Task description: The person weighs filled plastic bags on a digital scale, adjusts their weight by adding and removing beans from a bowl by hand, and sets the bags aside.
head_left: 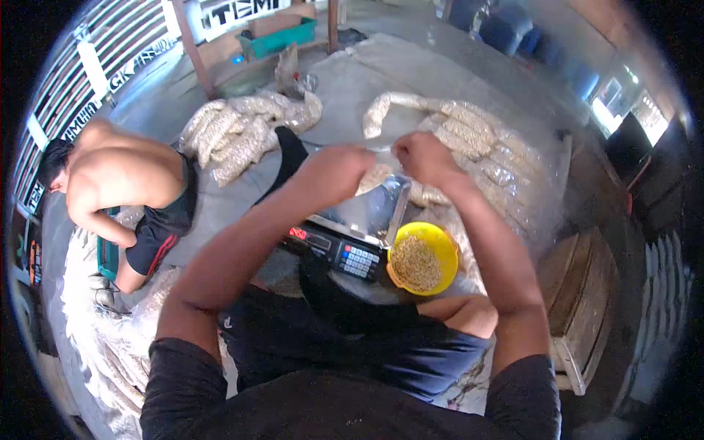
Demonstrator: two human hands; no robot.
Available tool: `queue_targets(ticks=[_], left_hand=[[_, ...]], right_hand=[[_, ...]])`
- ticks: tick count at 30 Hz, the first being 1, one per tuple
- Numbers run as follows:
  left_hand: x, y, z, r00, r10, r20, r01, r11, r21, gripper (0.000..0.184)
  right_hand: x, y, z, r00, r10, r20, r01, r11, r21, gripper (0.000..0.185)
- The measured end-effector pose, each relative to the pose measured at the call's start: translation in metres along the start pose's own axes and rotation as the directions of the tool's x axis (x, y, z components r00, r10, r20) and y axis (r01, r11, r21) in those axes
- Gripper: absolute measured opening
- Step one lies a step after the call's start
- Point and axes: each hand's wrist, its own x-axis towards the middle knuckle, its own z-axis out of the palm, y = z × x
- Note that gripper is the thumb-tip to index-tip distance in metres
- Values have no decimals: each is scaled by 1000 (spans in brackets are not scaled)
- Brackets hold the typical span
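Note:
Over the digital scale [359,257], both of my hands are closed at the top of a clear plastic bag [375,178] with pale beans in it. My left hand [341,172] grips the bag's left side, and my right hand [427,158] pinches its right side. The exact fingertip hold is small and partly hidden. A strip of plastic shows between the hands. The scale has a shiny metal pan, a keypad and a lit red display. Right of the scale, a yellow bowl [418,258] contains loose pale beans, below my right forearm.
Long filled plastic bags [253,132] lie piled ahead on the left, with more filled bags [477,143] to the right. A person [125,172] sits bent over at the left. A green crate [279,38] stands at the back, and a wooden box [583,315] at the right.

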Motion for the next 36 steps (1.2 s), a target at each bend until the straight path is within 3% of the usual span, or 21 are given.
queue_targets(ticks=[3,5,6,9,10,11,13,14,15,16,17,19,21,23,25,26,28,30,32,33,36], left_hand=[[22,-19,-83,998,66,-25,-62,991,119,3],[27,-18,-132,992,82,-95,-64,982,175,3],[23,-12,-149,987,79,-138,-45,971,235,4],[10,-17,-134,878,52,-476,-90,994,-58,8],[3,-37,-114,917,158,-367,-148,987,56,11],[-16,-16,-121,937,85,-338,-85,996,14,10],[-53,10,-118,892,114,-438,-116,993,24,11],[-66,17,-96,772,76,-631,-144,988,-58,20],[-85,37,-87,698,-129,-705,-189,916,-355,39],[-97,56,-80,547,-286,-787,-293,815,-500,55],[-106,68,-70,499,-367,-785,-207,829,-519,58],[-125,72,-59,564,-468,-680,-53,802,-595,55],[-156,71,-60,747,-495,-443,109,749,-653,44],[-182,51,-52,645,-504,-574,-173,635,-753,33],[-212,36,-74,563,-491,-665,-92,762,-641,19],[-231,28,-98,548,-455,-702,144,878,-457,12],[-251,17,-137,450,-373,-812,307,918,-251,8],[-268,-3,-154,279,-628,-726,556,723,-411,17],[-277,-24,-168,285,-490,-824,712,683,-160,16],[-290,-40,-161,188,-510,-839,693,674,-255,16],[-348,-75,-135,-52,-523,-851,639,638,-431,21]], right_hand=[[33,-45,-76,999,-44,-19,45,999,6,21],[32,-76,-120,957,-240,-165,235,971,-49,21],[28,-93,-139,961,-212,-176,210,977,-31,21],[16,-124,-148,977,-149,-154,142,988,-56,20],[15,-124,-135,982,-155,-110,142,982,-123,20],[16,-121,-123,990,-118,-79,107,986,-128,19],[-4,-153,-132,999,-22,35,17,989,147,18],[-13,-169,-137,995,26,92,-50,961,271,19],[-22,-178,-130,997,-56,62,29,925,378,17],[-25,-184,-126,994,-108,6,92,872,481,15],[-24,-198,-120,988,-153,16,121,841,527,13],[-37,-230,-106,977,-213,26,153,775,613,11],[-46,-257,-95,951,-289,106,157,750,642,10],[-47,-267,-88,926,-353,132,162,688,707,11],[-49,-263,-78,909,-406,98,177,585,791,14],[-49,-255,-74,921,-377,95,148,566,811,15],[-50,-229,-65,944,-311,105,79,527,846,17],[-47,-201,-50,966,-245,81,66,539,840,19],[-48,-171,-40,990,-132,52,32,564,825,20],[-50,-158,-39,995,-52,87,-46,540,840,22],[-67,-115,-44,999,48,1,-27,547,837,22]])
